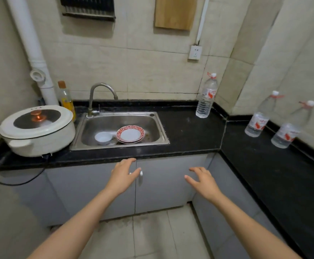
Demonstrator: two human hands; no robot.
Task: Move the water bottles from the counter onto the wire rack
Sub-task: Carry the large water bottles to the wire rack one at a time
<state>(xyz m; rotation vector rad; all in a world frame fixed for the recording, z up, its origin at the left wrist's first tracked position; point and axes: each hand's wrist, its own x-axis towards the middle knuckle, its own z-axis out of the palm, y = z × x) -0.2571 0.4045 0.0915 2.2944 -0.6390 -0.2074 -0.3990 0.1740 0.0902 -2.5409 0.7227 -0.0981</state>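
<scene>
Counter (189, 128) beyond left hand (123, 174) & right hand (204, 182): black, faint speckle. Back bottle (206, 98) beyond right hand, middle bottle (258, 121) & end bottle (287, 133) to its right: all clear, white caps, red/white labels. Plate (130, 134) beyond left hand: white centre, red patterned rim. Cooker (36, 129) further left: cream, black lid, copper knob.

- Small home kitchen: L-shaped black counter (189, 131) w/ grey cupboards (163, 187) under it.
- Steel sink (162, 128) set in counter, far side, w/ curved tap (101, 88) behind it.
- In sink: red-rimmed plates (130, 135) & a white bowl (103, 137) just left of them.
- Left of sink: white elec. pot (36, 135) w/ lid, its cord (16, 183) hanging off the edge; oil bottle (66, 100) behind.
- Far wall tiled: wood board (174, 14) hung up, socket (195, 52) below it, white pipe (29, 40) in left corner.
</scene>
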